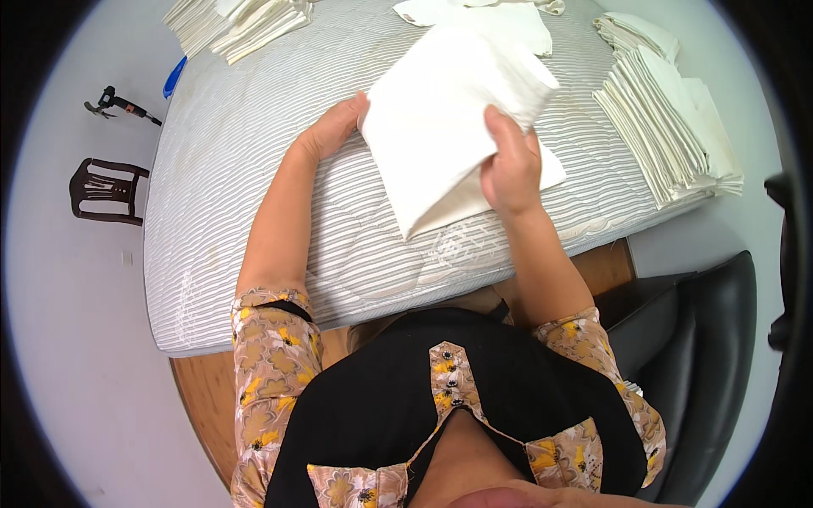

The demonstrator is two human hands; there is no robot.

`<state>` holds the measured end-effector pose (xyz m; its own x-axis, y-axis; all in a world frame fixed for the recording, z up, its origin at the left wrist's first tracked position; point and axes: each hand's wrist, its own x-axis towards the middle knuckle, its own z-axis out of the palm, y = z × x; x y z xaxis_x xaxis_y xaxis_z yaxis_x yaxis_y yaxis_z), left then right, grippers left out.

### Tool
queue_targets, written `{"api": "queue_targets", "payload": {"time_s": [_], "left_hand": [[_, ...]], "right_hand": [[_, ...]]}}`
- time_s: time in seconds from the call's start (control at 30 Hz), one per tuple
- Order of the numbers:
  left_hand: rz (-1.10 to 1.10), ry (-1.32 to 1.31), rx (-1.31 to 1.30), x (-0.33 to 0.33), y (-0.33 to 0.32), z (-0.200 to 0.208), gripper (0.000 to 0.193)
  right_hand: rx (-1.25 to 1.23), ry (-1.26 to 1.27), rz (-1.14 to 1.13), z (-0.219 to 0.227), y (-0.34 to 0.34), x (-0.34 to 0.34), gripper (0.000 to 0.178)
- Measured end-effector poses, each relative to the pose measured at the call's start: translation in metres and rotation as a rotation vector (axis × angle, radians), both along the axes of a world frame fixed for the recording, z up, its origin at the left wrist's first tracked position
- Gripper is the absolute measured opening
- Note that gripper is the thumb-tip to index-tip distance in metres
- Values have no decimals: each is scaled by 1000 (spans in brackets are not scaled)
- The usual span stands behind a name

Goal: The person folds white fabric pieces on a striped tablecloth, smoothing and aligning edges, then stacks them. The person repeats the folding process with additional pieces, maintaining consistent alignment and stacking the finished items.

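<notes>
A white cloth (440,118), folded into layers, is lifted over the striped mattress (262,110) in front of me. My right hand (514,162) grips its right side, thumb on top and fingers behind the fabric. At the cloth's left edge is my left hand (336,125), its fingertips hidden behind the fabric, so its grip cannot be made out. The lower edge of the cloth gapes between its layers near my right wrist.
Folded white cloths (660,127) are stacked at the mattress's right; another stack (246,25) lies far left. More white cloth (517,25) lies at the far side. A black leather chair (703,339) stands at my right, a dark wooden chair (108,191) beyond the left edge.
</notes>
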<state>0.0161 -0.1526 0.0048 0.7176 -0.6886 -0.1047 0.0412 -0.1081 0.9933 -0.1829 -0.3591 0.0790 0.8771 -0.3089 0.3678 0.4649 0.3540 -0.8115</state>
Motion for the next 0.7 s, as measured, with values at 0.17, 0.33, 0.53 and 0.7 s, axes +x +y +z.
{"api": "queue_targets", "payload": {"time_s": [0.17,0.33,0.53,0.7], "left_hand": [[12,-156,154,-5,-2,2,39],[61,-176,174,-17,-11,12,27],[3,-299,257,-13,-23,9,29],[38,-372,297,-14,-24,8,27]], "right_hand": [[52,165,-128,-32,-37,-21,48],[68,478,103,-45,-48,-55,42],[-494,618,584,-37,-17,-93,46],[-1333,178,124,-47,18,-84,38]]}}
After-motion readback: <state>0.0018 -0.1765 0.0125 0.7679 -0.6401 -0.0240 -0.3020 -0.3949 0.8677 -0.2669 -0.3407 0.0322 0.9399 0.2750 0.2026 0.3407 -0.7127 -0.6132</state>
